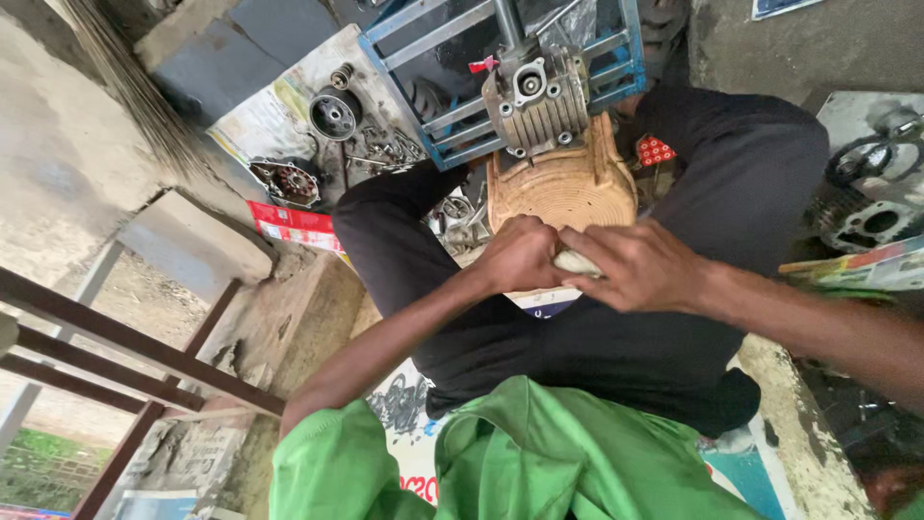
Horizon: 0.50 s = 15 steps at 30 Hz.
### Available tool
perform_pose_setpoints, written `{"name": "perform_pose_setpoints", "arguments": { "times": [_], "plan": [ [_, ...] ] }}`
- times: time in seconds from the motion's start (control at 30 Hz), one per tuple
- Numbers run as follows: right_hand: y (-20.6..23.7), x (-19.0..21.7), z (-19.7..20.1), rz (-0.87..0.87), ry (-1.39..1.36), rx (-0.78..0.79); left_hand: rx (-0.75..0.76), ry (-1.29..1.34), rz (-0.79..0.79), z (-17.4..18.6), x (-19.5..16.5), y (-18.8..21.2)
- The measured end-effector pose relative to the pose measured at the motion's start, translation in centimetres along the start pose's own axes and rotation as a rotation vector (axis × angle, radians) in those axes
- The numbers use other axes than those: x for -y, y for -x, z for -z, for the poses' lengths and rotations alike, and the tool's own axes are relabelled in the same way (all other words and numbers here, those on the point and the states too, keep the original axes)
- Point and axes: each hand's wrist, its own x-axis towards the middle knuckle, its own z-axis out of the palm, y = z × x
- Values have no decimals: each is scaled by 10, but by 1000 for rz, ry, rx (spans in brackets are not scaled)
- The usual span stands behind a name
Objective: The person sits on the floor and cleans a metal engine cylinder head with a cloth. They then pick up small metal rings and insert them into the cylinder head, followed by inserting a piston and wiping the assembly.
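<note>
both forearms enter from the lower frame and converge at centre over the lap. left hand is fisted, right hand curled, both pinching a small pale cloth between them. just above sits a wooden block bearing a finned engine part; little room around it.
</note>
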Motion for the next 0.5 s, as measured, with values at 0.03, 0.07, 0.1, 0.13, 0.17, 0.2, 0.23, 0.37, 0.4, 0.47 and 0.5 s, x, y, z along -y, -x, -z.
{"name": "perform_pose_setpoints", "arguments": {
  "times": [0.03,0.07,0.1,0.13,0.17,0.2,0.23,0.37,0.4,0.47,0.5],
  "plan": [
    [2,13,3,-104,6,74,-34,1,-28,0,-4,0],
    [5,24,6,-213,3,156,-62,13,-52,-4,-10,3],
    [7,30,10,-280,39,230,-92,34,-71,-5,-15,4],
    [9,33,12,-349,74,300,-64,15,-58,-5,-18,2],
    [12,35,12,-423,110,366,-30,-8,-50,-5,-19,0],
    [13,34,13,-472,87,369,-6,-31,-44,-2,-18,-5],
    [13,30,11,-518,66,368,43,-55,-16,1,-15,-12],
    [-1,14,-15,-521,39,16,-20,-194,-166,20,16,-41],
    [-7,9,-27,-586,10,-73,-104,-234,-268,22,23,-45],
    [-18,-5,-53,-727,-2,-174,-400,-346,-247,32,39,-48],
    [-21,-13,-66,-808,8,-195,-365,-170,-53,41,47,-49]
  ]
}}
